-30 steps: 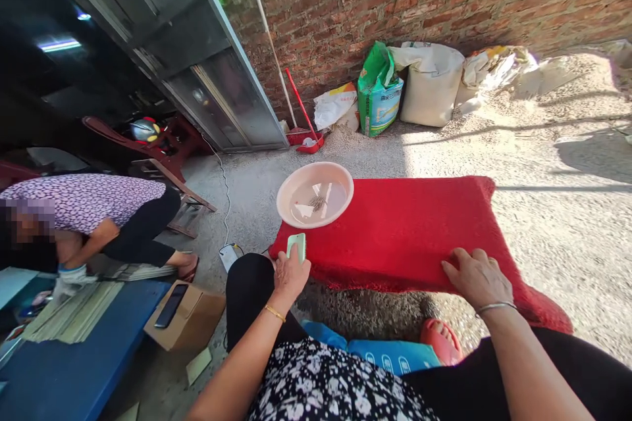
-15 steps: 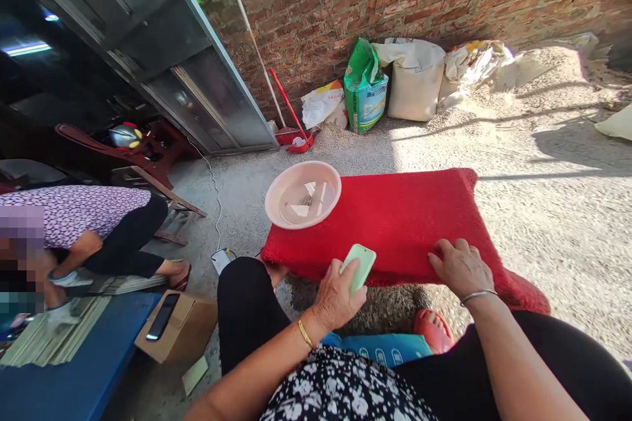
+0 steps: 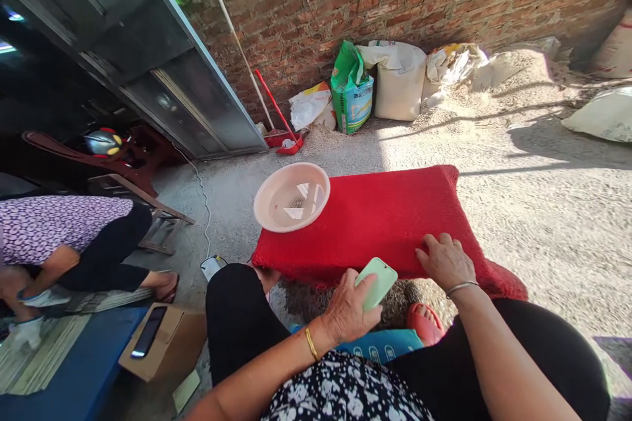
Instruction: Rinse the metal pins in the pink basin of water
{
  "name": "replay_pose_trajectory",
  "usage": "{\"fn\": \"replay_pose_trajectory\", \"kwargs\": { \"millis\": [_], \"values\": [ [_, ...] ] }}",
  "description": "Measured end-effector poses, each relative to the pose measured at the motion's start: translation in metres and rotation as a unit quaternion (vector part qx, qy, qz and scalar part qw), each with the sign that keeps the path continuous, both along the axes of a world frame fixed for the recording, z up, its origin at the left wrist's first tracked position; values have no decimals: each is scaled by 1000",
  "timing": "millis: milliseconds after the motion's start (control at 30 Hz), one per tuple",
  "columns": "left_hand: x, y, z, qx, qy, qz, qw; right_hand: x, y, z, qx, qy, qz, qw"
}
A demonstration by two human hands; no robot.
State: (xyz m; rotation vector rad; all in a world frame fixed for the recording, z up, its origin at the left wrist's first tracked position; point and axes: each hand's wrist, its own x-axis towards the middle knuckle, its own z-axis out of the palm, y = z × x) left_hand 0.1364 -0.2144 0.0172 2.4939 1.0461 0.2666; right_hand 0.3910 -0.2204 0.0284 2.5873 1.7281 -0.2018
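My left hand [image 3: 353,306] grips a pale green, smooth, rounded-rectangular slab [image 3: 378,281] with a tiny dark hole near its top edge. The slab is tilted in front of the near edge of a low bench draped in red plush cloth [image 3: 390,207]. On that cloth, at its near right part, rests my right hand [image 3: 449,262], fingers loosely bent and nothing visible in them. A pink basin [image 3: 264,210] of water stands on the bench's left end, with light reflected in it.
Left of me a person in a patterned top [image 3: 64,223] sits by a blue table [image 3: 106,355] with stacked strips. A cardboard box [image 3: 180,342] carries a dark phone [image 3: 149,332]. Sacks [image 3: 399,85] and a red dustpan [image 3: 291,147] stand along the brick wall [image 3: 444,0].
My left hand has moved slightly right with the green slab, which is now turned more to the right. The view has shifted a little; my right hand stays on the cloth.
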Motion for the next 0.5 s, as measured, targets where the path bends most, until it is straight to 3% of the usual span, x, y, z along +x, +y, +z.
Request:
{"fn": "replay_pose_trajectory", "kwargs": {
  "millis": [67, 200, 267, 367, 500],
  "values": [
    [-9, 15, 2, 26, -14, 54, 998, 0, 0, 0, 4, 2, 0, 1000],
    [-43, 64, 0, 95, 15, 232, 968, -1, 0, 1, 4, 10, -1, 1000],
    [-47, 75, -3, 104, 45, 266, 957, -1, 1, 1, 5, 11, -2, 1000],
    [-26, 59, -6, 85, 64, 228, 968, 0, 1, 0, 10, 7, 3, 1000],
    [15, 18, -4, 26, 22, 67, 997, 0, 0, -1, 17, 2, 4, 1000]
  ]
}}
